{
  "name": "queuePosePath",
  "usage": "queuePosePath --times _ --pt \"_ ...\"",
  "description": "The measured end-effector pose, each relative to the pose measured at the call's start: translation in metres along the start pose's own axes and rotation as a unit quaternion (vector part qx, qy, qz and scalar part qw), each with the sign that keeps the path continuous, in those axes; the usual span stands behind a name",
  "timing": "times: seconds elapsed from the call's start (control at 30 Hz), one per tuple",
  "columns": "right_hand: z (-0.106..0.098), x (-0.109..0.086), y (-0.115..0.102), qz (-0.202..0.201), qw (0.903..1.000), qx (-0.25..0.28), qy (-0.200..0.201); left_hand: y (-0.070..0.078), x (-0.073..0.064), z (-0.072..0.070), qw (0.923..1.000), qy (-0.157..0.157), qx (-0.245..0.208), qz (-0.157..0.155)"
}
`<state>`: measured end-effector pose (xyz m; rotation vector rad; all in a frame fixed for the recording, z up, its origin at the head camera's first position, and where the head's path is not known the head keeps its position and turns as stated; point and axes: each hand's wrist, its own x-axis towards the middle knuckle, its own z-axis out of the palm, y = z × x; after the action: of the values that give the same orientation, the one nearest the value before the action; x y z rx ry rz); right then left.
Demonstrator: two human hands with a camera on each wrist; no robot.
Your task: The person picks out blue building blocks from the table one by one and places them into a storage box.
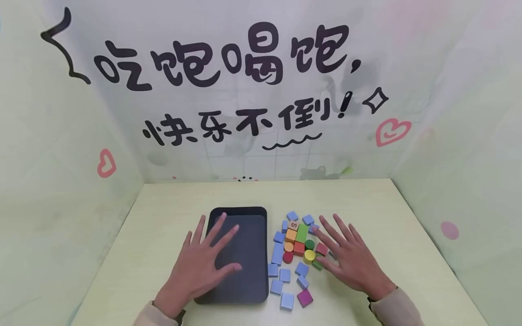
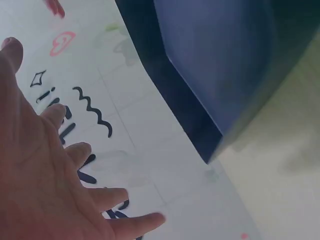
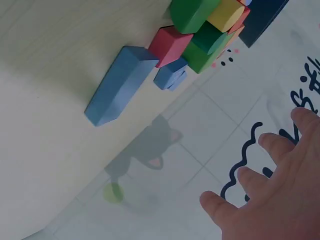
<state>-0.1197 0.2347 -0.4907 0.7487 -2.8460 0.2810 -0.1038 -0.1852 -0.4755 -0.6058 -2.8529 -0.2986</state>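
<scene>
My left hand [image 1: 200, 262], fingers spread and palm down, is over the left side of a dark rectangular tray [image 1: 253, 290] and holds nothing. Across from it, my right hand [image 1: 355, 262] has its fingers spread too, over the right edge of a group of coloured blocks. In that group are a green block [image 1: 302, 233], a red block [image 1: 299, 248], a yellow cylinder [image 1: 309, 256] and several blue blocks [image 1: 287, 301]. In the right wrist view a long blue block [image 3: 120, 87] lies beside a pinkish-red block [image 3: 170, 45], apart from the right fingers [image 3: 220, 207].
A purple block [image 1: 305, 298] lies at the near end of the group. Beside the green block is a wooden block with a letter S [image 1: 293, 225]. The pale table [image 1: 183, 194] meets a printed back wall [image 1: 244, 163], with side walls left and right.
</scene>
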Motion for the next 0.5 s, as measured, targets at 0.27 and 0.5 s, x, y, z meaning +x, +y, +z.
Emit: queuePosePath --times 0.27,0.5 --pt "0.008 -0.012 0.015 0.066 0.994 0.055 -0.068 -0.02 -0.01 0.011 0.989 -0.019 -0.125 -0.077" --pt "0.021 -0.014 0.025 0.102 0.9863 0.063 -0.113 -0.028 -0.012 0.024 0.9776 -0.048 -0.147 -0.143"
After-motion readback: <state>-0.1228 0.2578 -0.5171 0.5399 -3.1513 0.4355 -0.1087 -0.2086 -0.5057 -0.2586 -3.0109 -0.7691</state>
